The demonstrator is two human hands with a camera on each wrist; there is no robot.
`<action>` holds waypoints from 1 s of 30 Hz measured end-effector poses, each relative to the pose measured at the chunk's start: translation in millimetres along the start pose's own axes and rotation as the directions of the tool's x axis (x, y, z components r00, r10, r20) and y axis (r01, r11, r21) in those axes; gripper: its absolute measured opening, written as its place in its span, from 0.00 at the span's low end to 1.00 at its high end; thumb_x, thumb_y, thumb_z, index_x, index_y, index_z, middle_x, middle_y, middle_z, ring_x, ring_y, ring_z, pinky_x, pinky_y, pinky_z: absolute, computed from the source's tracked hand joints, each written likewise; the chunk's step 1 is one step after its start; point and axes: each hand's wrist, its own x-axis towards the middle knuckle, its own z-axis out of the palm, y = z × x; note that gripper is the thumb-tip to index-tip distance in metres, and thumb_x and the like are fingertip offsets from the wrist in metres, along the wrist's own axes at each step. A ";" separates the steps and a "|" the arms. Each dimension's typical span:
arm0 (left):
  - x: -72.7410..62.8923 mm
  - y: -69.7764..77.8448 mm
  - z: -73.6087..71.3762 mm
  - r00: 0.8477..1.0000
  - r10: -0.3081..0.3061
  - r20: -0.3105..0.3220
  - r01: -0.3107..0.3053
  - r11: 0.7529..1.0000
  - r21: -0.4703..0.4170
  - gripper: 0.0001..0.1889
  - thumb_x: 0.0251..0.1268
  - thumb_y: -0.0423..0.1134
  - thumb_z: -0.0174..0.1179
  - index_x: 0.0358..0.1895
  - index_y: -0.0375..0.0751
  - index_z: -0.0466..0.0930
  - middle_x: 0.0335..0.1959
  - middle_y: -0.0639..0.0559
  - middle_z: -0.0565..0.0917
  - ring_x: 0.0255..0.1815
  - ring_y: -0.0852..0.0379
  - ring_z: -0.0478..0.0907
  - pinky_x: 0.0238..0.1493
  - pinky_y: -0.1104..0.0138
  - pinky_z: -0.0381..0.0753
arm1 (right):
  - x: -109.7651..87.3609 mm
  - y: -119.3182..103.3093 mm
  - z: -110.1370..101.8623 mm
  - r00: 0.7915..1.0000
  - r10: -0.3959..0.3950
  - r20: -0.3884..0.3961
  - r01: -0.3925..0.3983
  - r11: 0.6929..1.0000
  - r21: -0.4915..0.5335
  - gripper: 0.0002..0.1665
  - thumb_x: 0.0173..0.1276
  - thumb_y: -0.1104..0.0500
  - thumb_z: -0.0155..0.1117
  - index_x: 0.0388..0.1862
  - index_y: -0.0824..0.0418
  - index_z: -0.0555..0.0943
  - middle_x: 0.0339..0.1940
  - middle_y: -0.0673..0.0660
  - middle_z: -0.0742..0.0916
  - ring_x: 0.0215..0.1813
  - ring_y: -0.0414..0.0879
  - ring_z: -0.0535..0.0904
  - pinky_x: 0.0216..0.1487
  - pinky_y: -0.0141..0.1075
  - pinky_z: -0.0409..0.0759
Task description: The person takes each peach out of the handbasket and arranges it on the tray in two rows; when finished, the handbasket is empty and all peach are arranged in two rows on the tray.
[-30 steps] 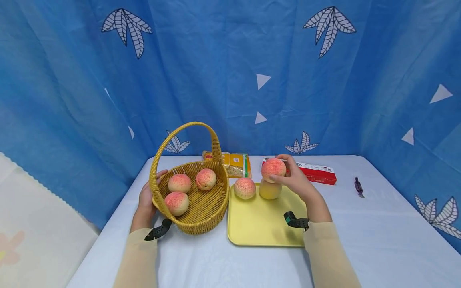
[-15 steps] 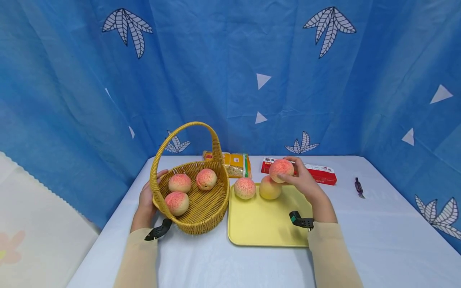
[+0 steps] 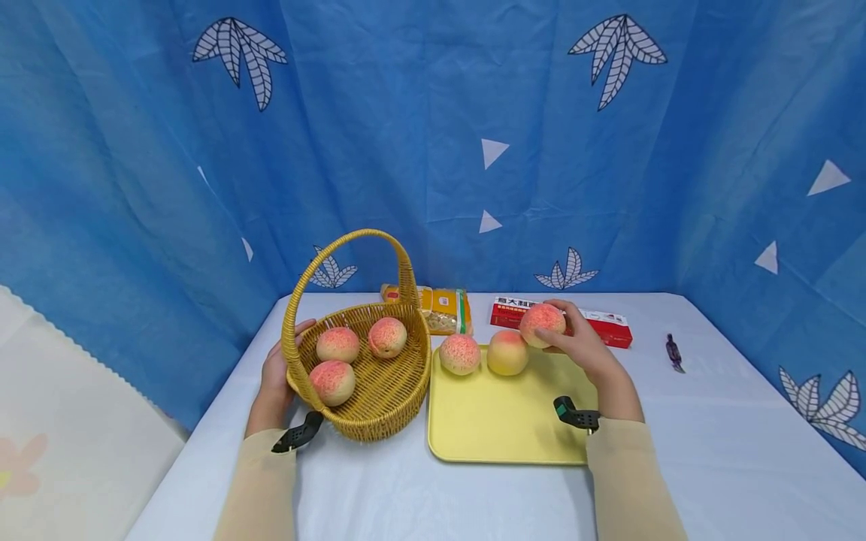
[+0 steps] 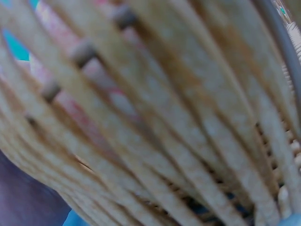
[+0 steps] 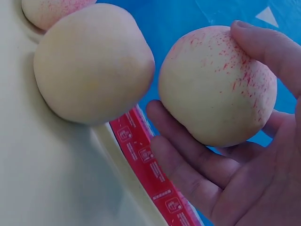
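In the head view my right hand (image 3: 583, 347) holds a pink-and-cream peach (image 3: 541, 324) between thumb and fingers, over the back of the yellow tray (image 3: 497, 424). Two more peaches lie along the tray's back edge: one (image 3: 507, 353) beside the held one, another (image 3: 460, 354) farther left. The right wrist view shows the held peach (image 5: 218, 89) apart from its neighbour (image 5: 94, 66). My left hand (image 3: 274, 376) rests against the outer left side of a wicker basket (image 3: 389, 398), fingers extended along it. The basket contains three peaches. Its slats fill the left wrist view.
Behind the basket lies an orange pasta packet (image 3: 443, 309). A red box (image 3: 609, 328) stands behind the tray, partly covered by the right hand and held peach. A small dark wrapped candy (image 3: 673, 352) lies at right. Blue curtains hang behind the white table (image 3: 365, 492).
My right hand has carried the peach to the right and slightly nearer, away from above the middle peach, which now shows fully. The left hand and basket have stayed put.
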 end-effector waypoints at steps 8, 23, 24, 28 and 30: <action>0.6 1.3 0.5 1.000 -0.008 0.002 0.008 1.000 -0.019 0.26 0.80 0.49 0.44 0.75 0.46 0.65 0.60 0.61 0.76 0.60 0.67 0.73 0.58 0.77 0.73 | 1.2 10.7 -7.2 0.999 0.033 0.004 -0.033 0.999 -0.040 0.48 0.67 0.48 0.69 0.78 0.56 0.54 0.73 0.65 0.68 0.72 0.62 0.65 0.56 0.49 0.83; 0.9 0.1 -1.0 1.000 -0.007 0.009 0.007 0.999 -0.041 0.25 0.81 0.47 0.43 0.74 0.46 0.66 0.58 0.62 0.78 0.60 0.67 0.74 0.58 0.76 0.73 | -6.3 25.5 -16.6 0.990 0.133 0.051 -0.123 0.979 -0.166 0.49 0.61 0.46 0.74 0.74 0.56 0.59 0.73 0.66 0.67 0.72 0.64 0.63 0.56 0.49 0.83; 1.0 -0.1 -1.4 1.000 -0.004 0.009 0.005 0.999 -0.043 0.25 0.81 0.47 0.43 0.74 0.46 0.66 0.58 0.62 0.78 0.60 0.67 0.74 0.58 0.76 0.74 | -6.1 26.3 -16.4 0.989 0.139 0.052 -0.129 0.977 -0.168 0.49 0.60 0.45 0.74 0.74 0.56 0.60 0.73 0.66 0.67 0.72 0.64 0.63 0.56 0.49 0.83; 0.9 0.1 -1.9 1.000 0.002 0.012 -0.001 0.999 -0.047 0.25 0.81 0.47 0.43 0.75 0.46 0.66 0.58 0.63 0.78 0.60 0.67 0.74 0.58 0.76 0.74 | -5.1 29.4 -16.3 0.988 0.142 0.055 -0.131 0.978 -0.161 0.50 0.59 0.46 0.75 0.73 0.57 0.60 0.72 0.66 0.68 0.71 0.64 0.64 0.55 0.49 0.84; 0.7 0.4 -1.2 1.000 0.003 0.010 -0.003 0.999 -0.048 0.25 0.81 0.47 0.43 0.75 0.46 0.66 0.58 0.62 0.78 0.59 0.66 0.74 0.57 0.76 0.74 | -4.9 30.9 -16.5 0.989 0.139 0.054 -0.129 0.978 -0.161 0.50 0.58 0.46 0.75 0.73 0.57 0.60 0.72 0.66 0.68 0.71 0.64 0.64 0.55 0.49 0.84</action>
